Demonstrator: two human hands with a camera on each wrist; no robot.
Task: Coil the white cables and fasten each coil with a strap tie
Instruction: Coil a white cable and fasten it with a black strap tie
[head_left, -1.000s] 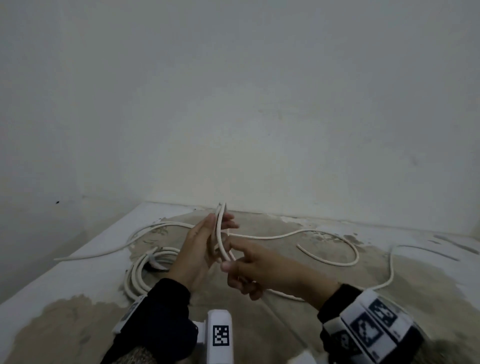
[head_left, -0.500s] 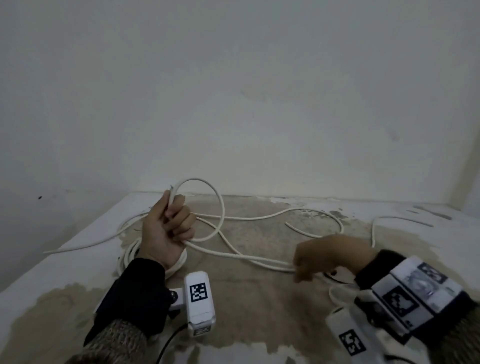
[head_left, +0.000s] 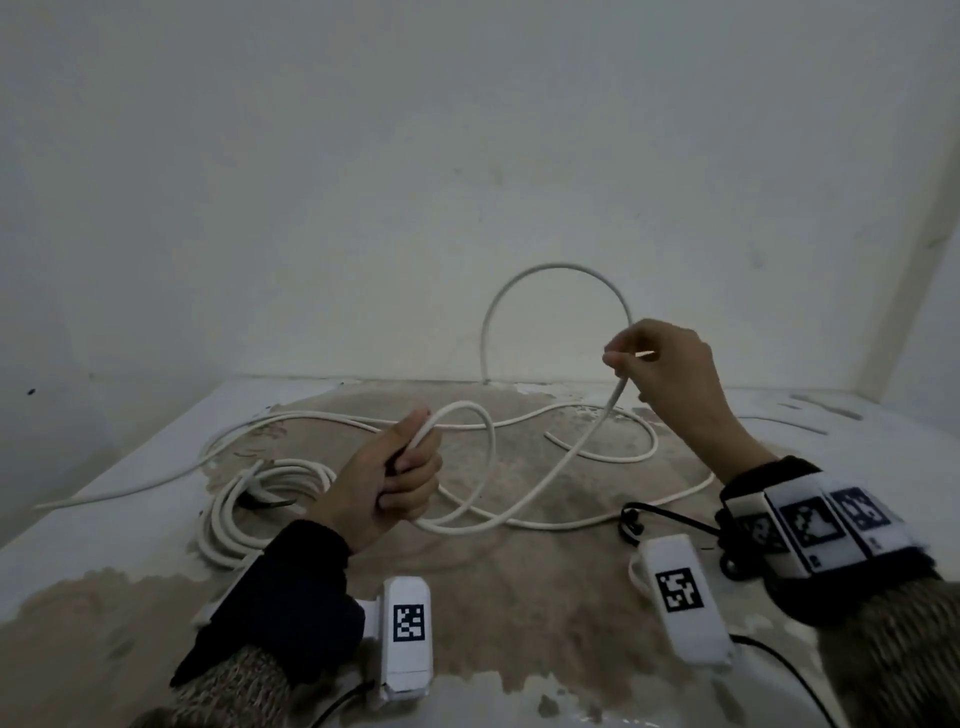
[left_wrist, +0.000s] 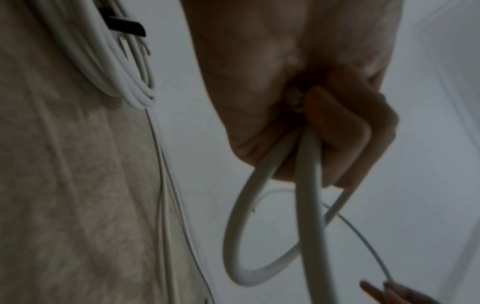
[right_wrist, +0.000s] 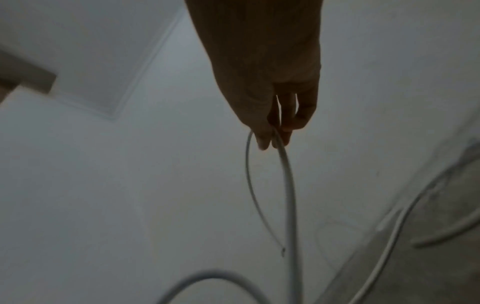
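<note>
— While my left hand grips the first loop of the cable in a fist, my right hand pinches the slack, raised over the counter.

— Where's the rest?

— Sprawled across the counter, crossing itself. A finished coil lies by my left wrist.

— What could go wrong?

— I'd guess the crossings snag and kink as I pull, or the stiff loop springs out of my left fingers if I ease off.
</note>
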